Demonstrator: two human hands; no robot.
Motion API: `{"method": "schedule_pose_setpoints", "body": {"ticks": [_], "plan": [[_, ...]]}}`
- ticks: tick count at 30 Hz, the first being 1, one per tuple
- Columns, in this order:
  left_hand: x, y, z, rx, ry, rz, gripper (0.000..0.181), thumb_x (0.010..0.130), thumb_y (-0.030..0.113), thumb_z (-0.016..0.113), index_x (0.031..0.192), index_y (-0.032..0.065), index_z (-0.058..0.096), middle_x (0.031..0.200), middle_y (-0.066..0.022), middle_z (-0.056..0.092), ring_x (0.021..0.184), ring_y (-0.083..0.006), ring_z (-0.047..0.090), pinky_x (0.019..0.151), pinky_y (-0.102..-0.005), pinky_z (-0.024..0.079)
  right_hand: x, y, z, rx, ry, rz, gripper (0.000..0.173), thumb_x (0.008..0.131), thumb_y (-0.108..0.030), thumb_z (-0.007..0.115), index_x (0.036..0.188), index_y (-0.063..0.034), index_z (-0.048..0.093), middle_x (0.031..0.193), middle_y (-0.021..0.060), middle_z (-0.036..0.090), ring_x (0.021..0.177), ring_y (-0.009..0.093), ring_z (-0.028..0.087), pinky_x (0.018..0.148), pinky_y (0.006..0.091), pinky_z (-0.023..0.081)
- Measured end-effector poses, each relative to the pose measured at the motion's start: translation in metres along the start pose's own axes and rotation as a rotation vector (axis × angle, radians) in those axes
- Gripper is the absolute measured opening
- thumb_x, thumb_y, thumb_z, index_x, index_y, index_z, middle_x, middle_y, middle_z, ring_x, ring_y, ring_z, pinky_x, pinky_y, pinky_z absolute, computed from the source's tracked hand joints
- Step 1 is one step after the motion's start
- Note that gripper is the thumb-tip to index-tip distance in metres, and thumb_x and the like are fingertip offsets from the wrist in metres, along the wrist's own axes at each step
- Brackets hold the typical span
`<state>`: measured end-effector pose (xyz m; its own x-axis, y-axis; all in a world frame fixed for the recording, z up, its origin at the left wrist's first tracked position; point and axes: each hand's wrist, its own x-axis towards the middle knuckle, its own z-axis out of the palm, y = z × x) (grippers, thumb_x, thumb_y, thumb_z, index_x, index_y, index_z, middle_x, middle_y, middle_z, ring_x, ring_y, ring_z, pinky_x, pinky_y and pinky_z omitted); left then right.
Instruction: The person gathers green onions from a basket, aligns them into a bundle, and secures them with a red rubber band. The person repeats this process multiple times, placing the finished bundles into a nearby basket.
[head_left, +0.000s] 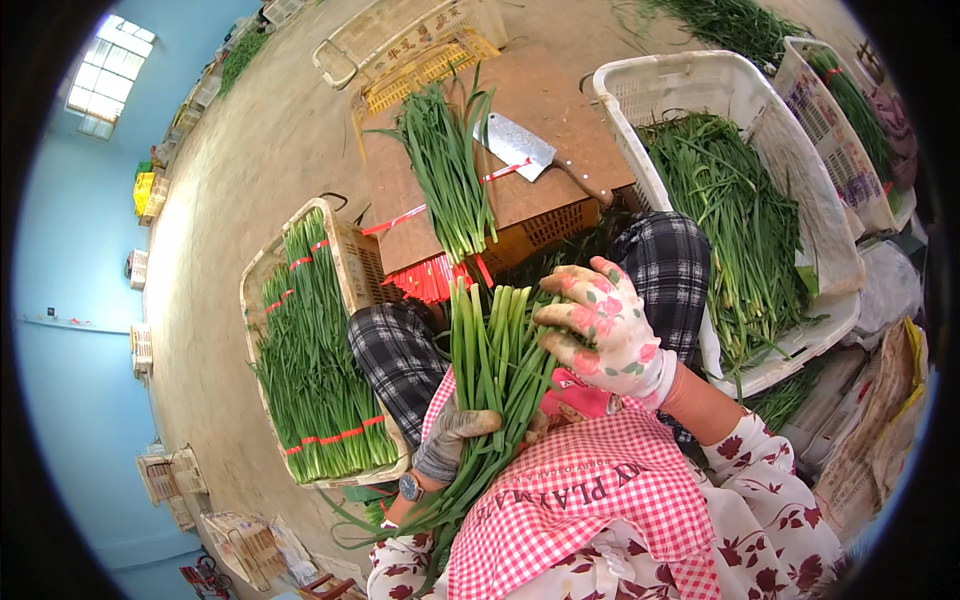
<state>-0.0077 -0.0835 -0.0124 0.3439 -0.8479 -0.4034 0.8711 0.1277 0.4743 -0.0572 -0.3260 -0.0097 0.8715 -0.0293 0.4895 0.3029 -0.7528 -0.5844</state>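
Observation:
My left hand (454, 439), in a grey glove, is closed around a bunch of leafy green stalks, likely garlic chives (506, 360), cut ends up, over my lap. My right hand (596, 330), in a floral glove, is at the bunch's right edge, fingers bent; whether it grips any stalks is hidden. Ahead, another bunch (446, 172) lies on a brown board (390, 157), beside a cleaver (517, 146) with a wooden handle. One red tie strip (397, 219) sticks out left of that bunch, another (506, 171) lies across the blade. Many red strips (431, 279) hang at the board's near edge.
At the left, a plastic crate (349, 262) holds red-tied bunches (322, 375). A white crate (622, 112) of loose greens (727, 225) stands right, with another crate (832, 142) beyond. A yellow crate (547, 232) supports the board. Sacks (862, 427) lie at the lower right.

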Motion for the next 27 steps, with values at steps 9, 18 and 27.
{"method": "schedule_pose_setpoints", "body": {"ticks": [9,18,27], "plan": [[-0.005,-0.005,0.013,0.251,0.135,0.101,0.061,0.08,0.016,0.072,0.129,-0.0089,0.047,0.104,-0.029,0.065,0.091,-0.0339,0.069,0.081,-0.0417,0.059,0.002,0.004,0.024,0.134,-0.165,0.174,0.025,0.075,-0.021,0.071,0.093,-0.0039,0.07,0.122,0.0135,0.058,0.114,0.03,0.055,0.102,0.0484,0.034],[0.0,-0.014,-0.001,-0.052,0.124,0.084,0.058,0.086,0.024,0.062,0.133,-0.0052,0.045,0.114,-0.0241,0.063,0.099,-0.0342,0.066,0.087,-0.0441,0.056,0.004,-0.008,0.017,0.691,0.15,0.336,0.007,0.082,-0.003,0.064,0.089,-0.0016,0.064,0.124,0.0216,0.057,0.111,0.027,0.057,0.097,0.0412,0.045],[-0.003,-0.017,-0.007,-0.155,0.255,0.184,0.052,0.095,0.035,0.056,0.134,0.0016,0.048,0.124,-0.0158,0.061,0.105,-0.0259,0.065,0.092,-0.04,0.055,-0.014,-0.033,0.03,0.122,-0.113,-0.003,0.041,0.068,-0.022,0.079,0.105,-0.0105,0.066,0.126,0.0136,0.055,0.126,0.035,0.047,0.108,0.0572,0.027]]}}
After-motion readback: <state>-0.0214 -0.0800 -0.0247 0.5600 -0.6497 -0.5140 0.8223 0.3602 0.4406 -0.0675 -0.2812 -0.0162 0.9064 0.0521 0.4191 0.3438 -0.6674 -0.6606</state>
